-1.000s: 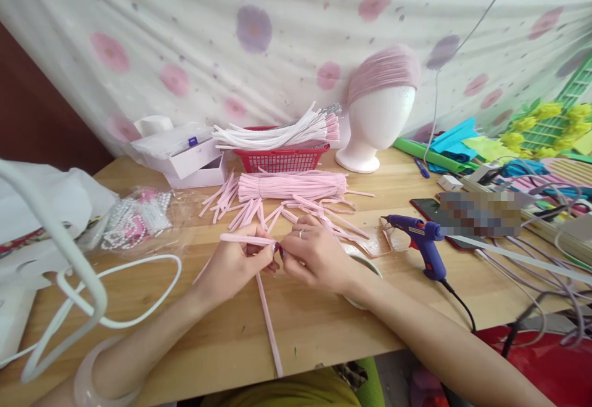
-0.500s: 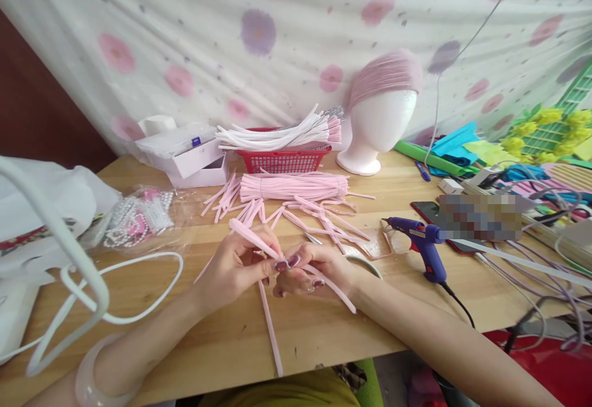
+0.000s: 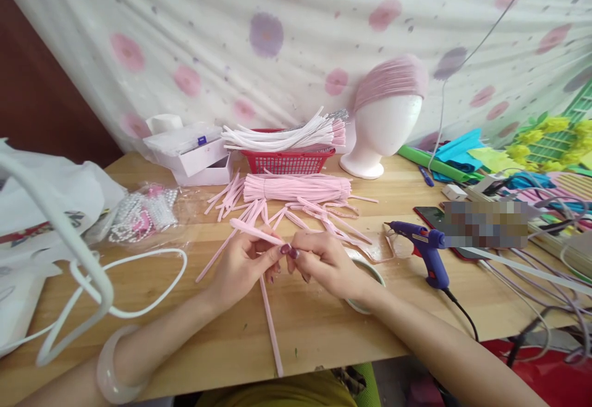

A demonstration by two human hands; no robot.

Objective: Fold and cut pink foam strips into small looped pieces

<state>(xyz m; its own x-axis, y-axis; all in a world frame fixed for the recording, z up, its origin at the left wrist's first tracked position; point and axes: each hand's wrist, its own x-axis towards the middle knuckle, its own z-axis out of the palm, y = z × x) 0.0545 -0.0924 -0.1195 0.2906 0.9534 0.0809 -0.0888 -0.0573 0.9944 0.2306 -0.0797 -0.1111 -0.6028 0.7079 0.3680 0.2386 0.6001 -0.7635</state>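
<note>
My left hand and my right hand meet fingertip to fingertip over the middle of the wooden table. Both pinch a pink pipe cleaner whose free end sticks up and to the left past my left fingers. A long pink strip lies on the table below my hands and runs to the front edge. Just behind my hands lie several loose pink strips and a tied pink bundle.
A blue glue gun stands right of my hands, its cord trailing off the front edge. A red basket of white strips, a foam head, a white box, a bag of beads and white wire loops surround the work spot.
My hands turned the pink pipe cleaner between them and drew back together. The end that hung down to the right half a second ago is gone from sight.
</note>
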